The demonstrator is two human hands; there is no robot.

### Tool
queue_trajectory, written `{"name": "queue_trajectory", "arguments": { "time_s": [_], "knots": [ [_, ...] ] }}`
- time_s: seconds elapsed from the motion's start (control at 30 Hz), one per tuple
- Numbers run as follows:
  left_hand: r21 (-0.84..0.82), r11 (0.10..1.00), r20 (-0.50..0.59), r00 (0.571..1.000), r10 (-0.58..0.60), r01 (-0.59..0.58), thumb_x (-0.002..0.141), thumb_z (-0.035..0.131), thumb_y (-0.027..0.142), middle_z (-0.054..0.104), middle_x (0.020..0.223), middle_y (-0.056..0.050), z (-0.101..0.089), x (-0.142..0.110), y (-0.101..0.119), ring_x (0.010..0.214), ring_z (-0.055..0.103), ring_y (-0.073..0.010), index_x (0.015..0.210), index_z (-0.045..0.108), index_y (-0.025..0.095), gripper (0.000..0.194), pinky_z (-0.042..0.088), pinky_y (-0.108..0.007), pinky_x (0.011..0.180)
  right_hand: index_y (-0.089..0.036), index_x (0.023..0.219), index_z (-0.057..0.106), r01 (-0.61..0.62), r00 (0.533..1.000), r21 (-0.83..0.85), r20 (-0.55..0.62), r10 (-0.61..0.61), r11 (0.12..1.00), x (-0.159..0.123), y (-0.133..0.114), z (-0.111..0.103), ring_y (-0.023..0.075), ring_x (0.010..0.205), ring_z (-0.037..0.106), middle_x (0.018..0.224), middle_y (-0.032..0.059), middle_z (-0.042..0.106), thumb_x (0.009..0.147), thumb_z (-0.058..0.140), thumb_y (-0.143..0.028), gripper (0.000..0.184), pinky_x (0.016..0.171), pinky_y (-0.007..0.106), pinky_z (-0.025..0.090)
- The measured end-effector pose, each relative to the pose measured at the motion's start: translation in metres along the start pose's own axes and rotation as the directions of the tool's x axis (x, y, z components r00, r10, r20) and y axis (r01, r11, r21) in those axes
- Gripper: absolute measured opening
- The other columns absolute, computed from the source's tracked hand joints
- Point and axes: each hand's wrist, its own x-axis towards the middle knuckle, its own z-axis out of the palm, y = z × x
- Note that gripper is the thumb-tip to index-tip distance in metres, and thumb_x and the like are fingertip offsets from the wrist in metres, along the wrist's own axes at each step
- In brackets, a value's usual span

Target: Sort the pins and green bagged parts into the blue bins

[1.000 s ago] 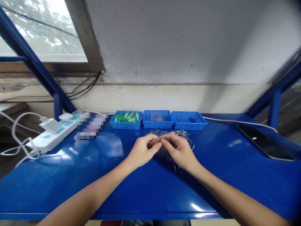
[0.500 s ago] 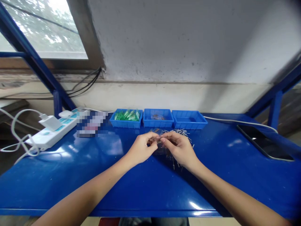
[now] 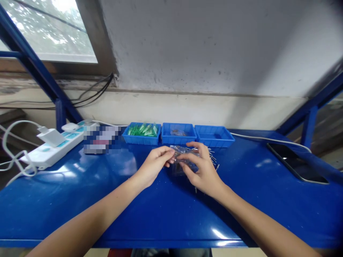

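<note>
A small clear plastic bag hangs just above the blue table, its contents too unclear to make out. My left hand pinches the bag's upper left edge between thumb and fingers. On the other side, my right hand has its fingers spread, the index finger raised and the other fingertips at or against the bag. Beneath and behind the right hand lie thin metal pins, partly hidden by it.
Three blue trays stand along the back: one with green pieces, a middle tray with a clear bag, and a right tray. A power strip with cables and a blurred item are left; a phone lies right.
My right hand's fingers have spread from a pinch beside the left fingertips. My left hand has shifted slightly left, and more of the bag shows between the hands.
</note>
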Motion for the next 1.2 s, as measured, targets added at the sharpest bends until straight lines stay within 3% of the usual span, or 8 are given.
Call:
{"name": "queue_trajectory", "arguments": {
  "time_s": [0.17, 0.27, 0.4, 0.5, 0.6, 0.7, 0.97, 1.2],
  "knots": [
    [0.533, 0.747, 0.056, 0.898, 0.437, -0.397, 0.082, 0.055, 0.019, 0.059, 0.085, -0.002, -0.001, -0.006, -0.002, 0.078, 0.056, -0.0136, 0.085, 0.063, 0.019, 0.008, 0.043, -0.024, 0.065, -0.019, 0.085, 0.066, -0.32, 0.94, 0.253, 0.208, 0.272, 0.913, 0.005, 0.0, -0.003, 0.0193, 0.084, 0.056, 0.087, 0.0067, 0.058, 0.084, 0.053, -0.037, 0.023, 0.077, 0.035, 0.046],
    [0.608, 0.563, 0.209, 0.797, 0.567, -0.56, 0.083, 0.052, 0.012, 0.058, 0.087, -0.003, 0.001, -0.011, -0.002, 0.083, 0.056, -0.0144, 0.083, 0.064, 0.019, 0.014, 0.045, -0.027, 0.075, -0.018, 0.066, 0.058, -0.505, 0.858, 0.424, 0.341, 0.384, 0.752, 0.007, -0.002, -0.003, 0.012, 0.056, 0.048, 0.059, -0.001, 0.051, 0.086, 0.047, -0.046, 0.036, 0.054, 0.025, 0.039],
    [0.611, 0.499, 0.235, 0.742, 0.628, -0.615, 0.085, 0.055, 0.016, 0.063, 0.086, -0.003, 0.001, -0.012, 0.0, 0.083, 0.057, -0.0144, 0.088, 0.064, 0.02, 0.011, 0.045, -0.029, 0.079, -0.017, 0.062, 0.055, -0.596, 0.799, 0.534, 0.317, 0.511, 0.6, 0.008, -0.002, 0.0, 0.0091, 0.049, 0.042, 0.054, -0.0028, 0.049, 0.08, 0.056, -0.046, 0.035, 0.049, 0.023, 0.033],
    [0.596, 0.611, 0.086, 0.798, 0.597, -0.522, 0.085, 0.055, 0.02, 0.063, 0.088, -0.004, -0.001, -0.009, 0.001, 0.083, 0.058, -0.015, 0.094, 0.062, 0.019, 0.011, 0.045, -0.03, 0.078, -0.017, 0.062, 0.055, -0.589, 0.784, 0.599, 0.258, 0.565, 0.543, 0.009, 0.001, 0.0, 0.0088, 0.048, 0.043, 0.053, -0.0036, 0.049, 0.077, 0.059, -0.045, 0.032, 0.05, 0.023, 0.035],
    [0.414, 0.863, -0.087, 0.931, 0.355, -0.29, 0.085, 0.054, 0.029, 0.062, 0.086, -0.005, -0.003, -0.006, 0.001, 0.078, 0.058, -0.015, 0.1, 0.058, 0.017, 0.019, 0.046, -0.028, 0.07, -0.017, 0.068, 0.057, -0.515, 0.828, 0.596, 0.16, 0.537, 0.617, 0.009, 0.003, -0.001, 0.0098, 0.051, 0.045, 0.055, -0.0034, 0.05, 0.078, 0.059, -0.044, 0.028, 0.052, 0.024, 0.038],
    [0.199, 0.976, 0.013, 0.996, 0.09, -0.091, 0.083, 0.055, 0.033, 0.063, 0.083, -0.004, -0.001, -0.005, 0.001, 0.072, 0.058, -0.0136, 0.097, 0.06, 0.016, 0.022, 0.044, -0.025, 0.063, -0.017, 0.073, 0.06, -0.458, 0.871, 0.532, 0.107, 0.48, 0.712, 0.007, 0.003, -0.003, 0.0103, 0.053, 0.046, 0.057, -0.0023, 0.051, 0.08, 0.057, -0.041, 0.025, 0.051, 0.023, 0.037],
    [0.278, 0.943, 0.034, 0.983, 0.178, -0.181, 0.082, 0.058, 0.032, 0.058, 0.067, 0.001, 0.003, -0.007, 0.003, 0.062, 0.052, -0.0109, 0.077, 0.061, 0.015, 0.018, 0.04, -0.023, 0.06, -0.018, 0.084, 0.062, -0.474, 0.878, 0.492, 0.204, 0.432, 0.73, 0.006, -0.002, -0.005, 0.0091, 0.049, 0.042, 0.058, -0.0033, 0.05, 0.08, 0.058, -0.041, 0.024, 0.046, 0.022, 0.034],
    [0.61, 0.713, 0.05, 0.915, 0.4, -0.345, 0.081, 0.059, 0.024, 0.063, 0.067, 0.002, -0.002, -0.01, 0.0, 0.06, 0.054, -0.0108, 0.072, 0.06, 0.019, 0.01, 0.04, -0.022, 0.058, -0.017, 0.077, 0.065, -0.512, 0.845, 0.647, 0.264, 0.465, 0.564, 0.009, -0.003, -0.009, 0.01, 0.051, 0.046, 0.056, -0.0008, 0.052, 0.085, 0.049, -0.048, 0.036, 0.048, 0.023, 0.036]
  ]
}}
